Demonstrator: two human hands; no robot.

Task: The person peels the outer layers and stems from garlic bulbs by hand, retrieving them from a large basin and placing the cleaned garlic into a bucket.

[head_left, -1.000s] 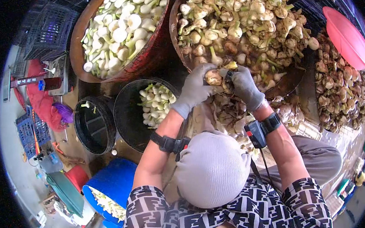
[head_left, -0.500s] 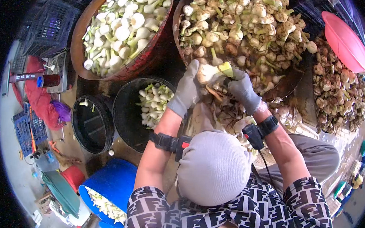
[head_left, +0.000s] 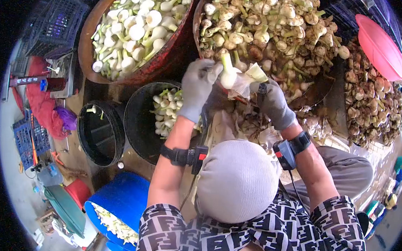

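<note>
In the head view a peeled white garlic bulb (head_left: 229, 77) with a short green stem is at the fingertips of my gloved left hand (head_left: 199, 86), whose fingers are closed against its side. Loose papery garlic skin (head_left: 246, 84) and a cut pale-green stem piece hang between the bulb and my gloved right hand (head_left: 276, 105). My right fingers are closed on the skin, and a small dark thing shows at their tips. Behind both hands stands a large round tub (head_left: 196, 26) of unpeeled garlic in murky water. Shed skins (head_left: 252, 121) lie below the hands.
A rusty red tub (head_left: 166, 54) of peeled bulbs stands at upper left. Nearer are a black tub (head_left: 133, 137) with peeled bulbs and a black bucket (head_left: 83, 139). A blue barrel (head_left: 127, 194) holds trimmings. At right are heaped garlic (head_left: 373, 99) and a pink basin (head_left: 380, 47).
The bulb has turned stem-up and now shows smooth white. Its outer skin and cut stem have come away toward my right hand. My left hand has shifted slightly left.
</note>
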